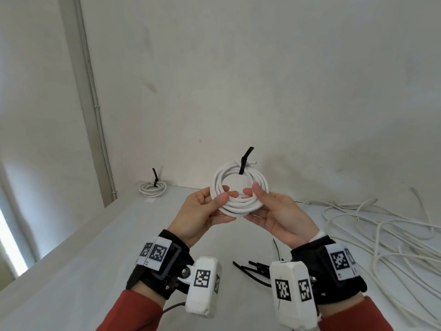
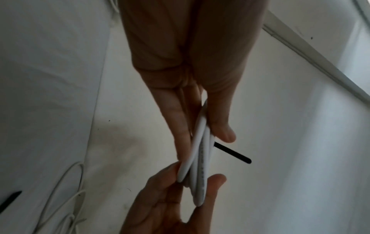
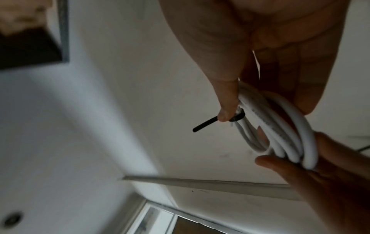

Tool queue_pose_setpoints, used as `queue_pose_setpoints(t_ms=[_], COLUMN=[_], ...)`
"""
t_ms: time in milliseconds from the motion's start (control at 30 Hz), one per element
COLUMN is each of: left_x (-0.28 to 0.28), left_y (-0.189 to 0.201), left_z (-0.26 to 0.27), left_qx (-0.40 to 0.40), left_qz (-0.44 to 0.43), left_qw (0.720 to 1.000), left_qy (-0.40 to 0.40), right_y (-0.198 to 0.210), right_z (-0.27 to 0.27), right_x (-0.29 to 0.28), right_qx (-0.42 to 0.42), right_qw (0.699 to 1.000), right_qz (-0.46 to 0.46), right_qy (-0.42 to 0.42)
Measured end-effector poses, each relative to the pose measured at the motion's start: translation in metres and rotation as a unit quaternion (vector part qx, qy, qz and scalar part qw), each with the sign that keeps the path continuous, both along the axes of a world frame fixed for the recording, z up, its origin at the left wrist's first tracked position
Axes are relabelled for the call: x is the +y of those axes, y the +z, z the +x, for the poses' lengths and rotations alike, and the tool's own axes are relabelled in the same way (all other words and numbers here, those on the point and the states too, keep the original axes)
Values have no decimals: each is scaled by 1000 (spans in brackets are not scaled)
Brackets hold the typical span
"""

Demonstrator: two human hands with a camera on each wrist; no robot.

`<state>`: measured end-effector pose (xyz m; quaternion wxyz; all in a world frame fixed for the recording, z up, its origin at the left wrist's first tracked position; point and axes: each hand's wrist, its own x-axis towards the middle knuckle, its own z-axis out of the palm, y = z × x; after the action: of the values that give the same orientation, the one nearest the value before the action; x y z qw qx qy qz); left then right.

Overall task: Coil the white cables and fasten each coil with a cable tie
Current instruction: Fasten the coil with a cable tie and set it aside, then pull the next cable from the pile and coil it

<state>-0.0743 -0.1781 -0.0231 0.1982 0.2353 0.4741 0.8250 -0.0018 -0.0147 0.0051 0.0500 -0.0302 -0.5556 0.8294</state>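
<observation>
A white desk (image 1: 83, 259) carries a tied cable coil (image 1: 152, 187) at its far left corner. Loose white cables (image 1: 381, 235) sprawl on the right, with black cable ties (image 1: 253, 268) lying near the front.

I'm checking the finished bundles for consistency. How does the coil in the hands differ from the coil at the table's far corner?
The held coil is up in the air, pinched by the left hand and the right hand; the corner coil lies flat on the table, untouched. The held coil faces the head camera; the corner coil looks flattened. Both are white, each bound by a black tie with its tail sticking up.

Smooth glossy white plastic cable coil (image 1: 239, 187); matt black plastic tie (image 1: 244, 164).
</observation>
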Motion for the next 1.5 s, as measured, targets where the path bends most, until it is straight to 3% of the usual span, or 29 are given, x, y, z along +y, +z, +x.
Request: queue_pose_setpoints(t_ms=[133,300,500,633,833,933,967,1000,1033,1067,1100,1133,1167,1200,1267,1367,1500], left_x=[1,0,-12,-25,-51,-65,-69,-72,-73,-73,-73,-72,-70,-69,-66,-61,-55], left_y=[-4,-16,-35,-51,-72,-82,-83,-84,-85,-84,-83,-82,-82,-81,-82,-82,-73], left_z=[-3,-22,-74,-120,-192,-222,-229,-234,-238,-241,-243,-244,-246,-249,-251,-250,-249], left_qx=[-4,-43,-103,-116,-78,-16,-4,9,23,39,58,76,92,97,108,134,171], left_qz=[14,-37,-67,-166,-335,-474,-502,-520,-537,-563,-593,-622,-644,-657,-686,-730,-763], left_qw=[1000,998,988,965,903,837,821,809,797,776,750,725,707,701,683,636,591], left_qy=[-10,8,99,167,257,274,272,274,277,282,288,286,278,261,226,212,198], right_y=[-6,-16,-21,-37,-73,-86,-88,-87,-91,-90,-92,-96,-101,-103,-107,-103,-93], right_z=[-3,-24,-88,-141,-216,-246,-253,-256,-257,-256,-262,-273,-279,-284,-290,-283,-274], right_x=[-2,-5,-12,-31,-57,-68,-69,-71,-76,-81,-82,-80,-83,-84,-84,-83,-84], right_qx=[-5,-29,-104,-154,-169,-166,-188,-199,-152,-149,-168,-167,-160,-157,-170,-171,-176], right_qw=[998,996,994,981,972,964,970,959,923,911,933,939,920,902,898,873,878], right_qz=[-59,-84,25,105,158,202,146,194,352,382,317,301,357,401,403,454,445], right_qy=[18,22,-6,-58,-48,-41,-52,-50,-42,-37,-29,-29,-34,-36,-52,-49,-12])
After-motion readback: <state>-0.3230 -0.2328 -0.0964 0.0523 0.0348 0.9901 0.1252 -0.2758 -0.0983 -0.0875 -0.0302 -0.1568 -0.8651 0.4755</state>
